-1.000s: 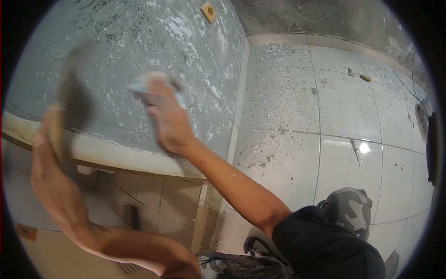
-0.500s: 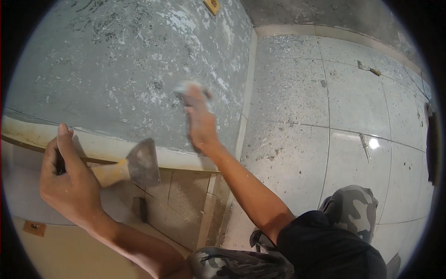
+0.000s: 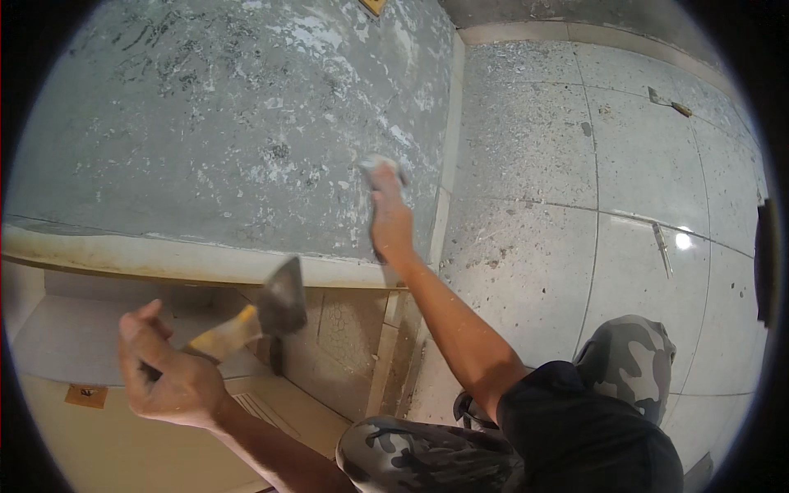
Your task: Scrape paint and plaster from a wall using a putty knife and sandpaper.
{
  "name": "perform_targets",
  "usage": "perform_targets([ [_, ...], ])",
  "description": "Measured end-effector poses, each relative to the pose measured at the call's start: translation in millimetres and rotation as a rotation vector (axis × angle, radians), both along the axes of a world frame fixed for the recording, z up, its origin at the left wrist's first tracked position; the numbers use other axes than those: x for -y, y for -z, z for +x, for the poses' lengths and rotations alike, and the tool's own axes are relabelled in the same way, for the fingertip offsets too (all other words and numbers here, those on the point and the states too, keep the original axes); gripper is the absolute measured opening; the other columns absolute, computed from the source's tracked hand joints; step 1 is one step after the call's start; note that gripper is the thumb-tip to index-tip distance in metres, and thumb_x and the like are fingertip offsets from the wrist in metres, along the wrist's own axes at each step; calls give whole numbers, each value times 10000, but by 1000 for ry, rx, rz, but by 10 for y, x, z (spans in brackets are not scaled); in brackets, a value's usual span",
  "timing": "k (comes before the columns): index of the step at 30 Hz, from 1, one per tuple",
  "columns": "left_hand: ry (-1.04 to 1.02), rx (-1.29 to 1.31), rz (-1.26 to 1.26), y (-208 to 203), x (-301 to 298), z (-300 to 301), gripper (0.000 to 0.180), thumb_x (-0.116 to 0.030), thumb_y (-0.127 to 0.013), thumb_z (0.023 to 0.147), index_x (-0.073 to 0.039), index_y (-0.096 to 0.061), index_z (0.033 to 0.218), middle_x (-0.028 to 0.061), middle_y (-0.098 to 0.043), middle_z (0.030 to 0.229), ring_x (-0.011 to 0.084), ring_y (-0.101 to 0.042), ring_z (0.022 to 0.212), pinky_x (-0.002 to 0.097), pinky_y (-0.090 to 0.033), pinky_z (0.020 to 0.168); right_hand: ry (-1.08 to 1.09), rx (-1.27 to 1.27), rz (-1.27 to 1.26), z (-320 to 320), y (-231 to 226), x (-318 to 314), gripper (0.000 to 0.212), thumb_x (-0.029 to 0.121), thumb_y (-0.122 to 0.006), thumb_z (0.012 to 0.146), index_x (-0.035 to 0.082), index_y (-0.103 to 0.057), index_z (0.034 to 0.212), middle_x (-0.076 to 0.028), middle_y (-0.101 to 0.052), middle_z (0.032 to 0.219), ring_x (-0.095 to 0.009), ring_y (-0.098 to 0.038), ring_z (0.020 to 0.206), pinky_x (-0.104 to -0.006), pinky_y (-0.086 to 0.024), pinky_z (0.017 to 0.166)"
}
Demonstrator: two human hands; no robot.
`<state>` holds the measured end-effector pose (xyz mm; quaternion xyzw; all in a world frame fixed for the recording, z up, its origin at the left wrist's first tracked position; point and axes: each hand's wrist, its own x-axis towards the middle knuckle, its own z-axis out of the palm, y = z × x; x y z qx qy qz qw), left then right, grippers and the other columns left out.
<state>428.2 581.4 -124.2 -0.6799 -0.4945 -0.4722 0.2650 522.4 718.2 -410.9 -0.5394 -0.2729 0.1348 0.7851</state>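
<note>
Head view: loose scraper and debris on floor tiles, right of right hand.

A plain black short sleeve fills the lower right; camouflage trousers, blotched pale and dark grey, show beside it. Left hand and right hand are bare.

A patchy grey wall with a cream edge meets a speckled pale tiled floor, a bright reflection shining on it; pale skirting runs below a darker wall
</note>
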Motion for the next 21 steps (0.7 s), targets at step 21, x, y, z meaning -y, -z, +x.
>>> perform_targets([
  [21,-158,-661,-1922,2115,-737,-1135,551,-571,-797,657,-54,-636,555,79,-591,549,213,-508,453,378,-416,491,-572,-1287,702,538,528,268,429,260,-543,960,29,-474,1314,-140,-565,1300,-295,-557,1188,-453,-445,1022],
])
